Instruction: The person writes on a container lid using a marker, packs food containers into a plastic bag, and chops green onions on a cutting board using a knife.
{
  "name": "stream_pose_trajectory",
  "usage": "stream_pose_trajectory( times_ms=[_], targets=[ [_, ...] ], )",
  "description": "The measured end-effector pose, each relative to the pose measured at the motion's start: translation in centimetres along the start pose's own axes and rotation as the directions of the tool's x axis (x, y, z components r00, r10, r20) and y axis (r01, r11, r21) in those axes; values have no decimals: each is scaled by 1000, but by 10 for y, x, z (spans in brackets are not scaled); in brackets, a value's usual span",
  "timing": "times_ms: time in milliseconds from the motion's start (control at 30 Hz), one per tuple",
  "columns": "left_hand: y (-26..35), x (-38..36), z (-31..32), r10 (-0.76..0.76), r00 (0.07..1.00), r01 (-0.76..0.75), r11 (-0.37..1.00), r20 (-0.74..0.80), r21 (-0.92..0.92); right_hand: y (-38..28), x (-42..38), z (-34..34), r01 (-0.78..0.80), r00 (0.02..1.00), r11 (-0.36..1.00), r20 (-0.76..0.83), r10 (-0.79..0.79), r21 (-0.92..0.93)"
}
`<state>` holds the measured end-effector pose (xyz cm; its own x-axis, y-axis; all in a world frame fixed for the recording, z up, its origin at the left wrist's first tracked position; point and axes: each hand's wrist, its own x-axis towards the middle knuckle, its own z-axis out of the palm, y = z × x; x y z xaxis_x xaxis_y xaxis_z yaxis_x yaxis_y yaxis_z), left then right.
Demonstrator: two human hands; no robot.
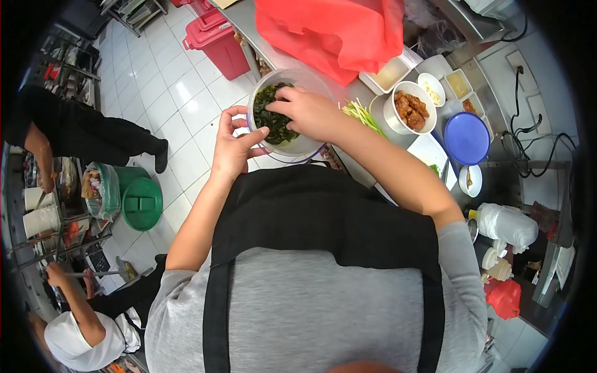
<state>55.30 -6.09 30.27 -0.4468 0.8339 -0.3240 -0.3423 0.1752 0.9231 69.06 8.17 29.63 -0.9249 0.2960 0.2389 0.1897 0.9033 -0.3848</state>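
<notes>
A clear round container (311,79) with dark green leafy pieces (267,118) in it is at the upper middle. My left hand (235,142) grips its left rim, thumb over the edge and fingers around the outside. Over the container's mouth, my right hand (303,113) reaches in from the right, its curled fingertips among the leaves. Whether those fingers pinch any leaves is hard to make out. Just right of that hand lie thin green stalks (362,116) on the counter.
A white bowl of brown glazed pieces (410,109), a blue lid (467,138) and a red cloth (329,34) are on the counter. On the floor stand a red bin (217,46) and a green bin (142,204). Two people work at the left.
</notes>
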Motion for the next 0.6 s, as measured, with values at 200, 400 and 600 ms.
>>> stream_pose_trajectory(
  times_ms=[200,400,600],
  targets=[
    [2,-5,0,-14,999,11,997,-45,-74,27,33,42,-127,979,992,160,127,-9],
    [-2,2,-9,-53,997,48,996,-59,-80,37,31,20,-139,990,944,43,132,301],
    [-8,12,-13,-67,998,66,995,-14,-77,23,18,-22,-357,904,488,163,395,797]
  ],
)
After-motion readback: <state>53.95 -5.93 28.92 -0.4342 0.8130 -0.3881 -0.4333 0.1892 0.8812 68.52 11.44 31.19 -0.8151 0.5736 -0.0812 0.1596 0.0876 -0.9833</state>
